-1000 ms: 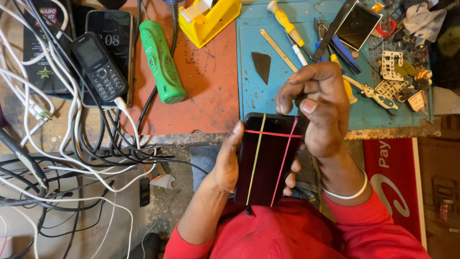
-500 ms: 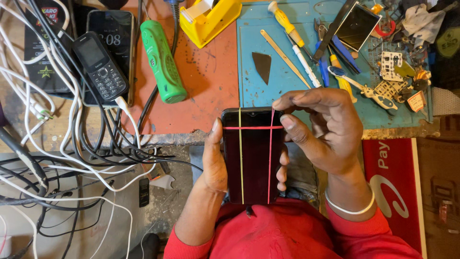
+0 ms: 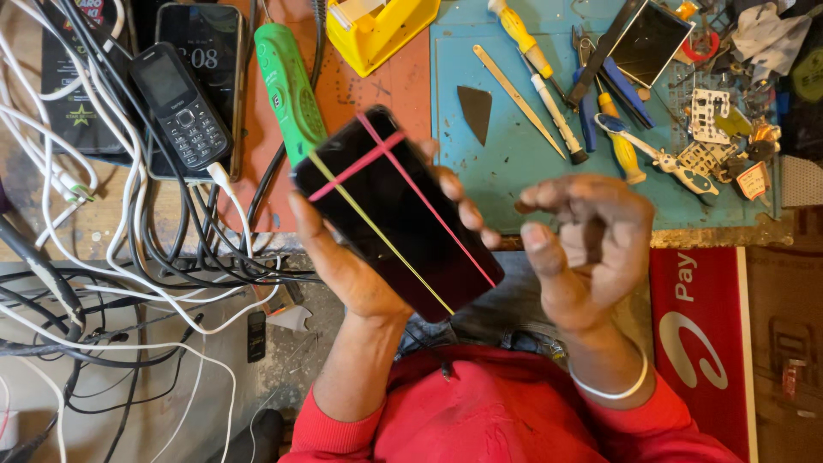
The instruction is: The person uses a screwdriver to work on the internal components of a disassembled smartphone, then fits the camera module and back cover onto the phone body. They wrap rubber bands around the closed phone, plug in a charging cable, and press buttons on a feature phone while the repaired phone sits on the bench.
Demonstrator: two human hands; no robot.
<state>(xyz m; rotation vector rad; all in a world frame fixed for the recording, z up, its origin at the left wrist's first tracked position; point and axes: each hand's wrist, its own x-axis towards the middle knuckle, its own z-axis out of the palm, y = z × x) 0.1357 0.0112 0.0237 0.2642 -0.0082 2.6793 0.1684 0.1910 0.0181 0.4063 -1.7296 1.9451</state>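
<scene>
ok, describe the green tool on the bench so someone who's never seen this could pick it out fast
Start at the orange mat on the bench, left of the blue mat. The green tool lies along its left edge, just above the banded smartphone held in the left hand. It is the only bright green, chunky, ribbed handle there; the yellow tape dispenser beside it is boxy, and the phones to its left are black.

Black phone (image 3: pixel 399 214) crossed by red and yellow rubber bands (image 3: pixel 377 227); at eleven o'clock a green tool (image 3: pixel 287 81); at one o'clock a blue mat (image 3: pixel 514 163).
</scene>
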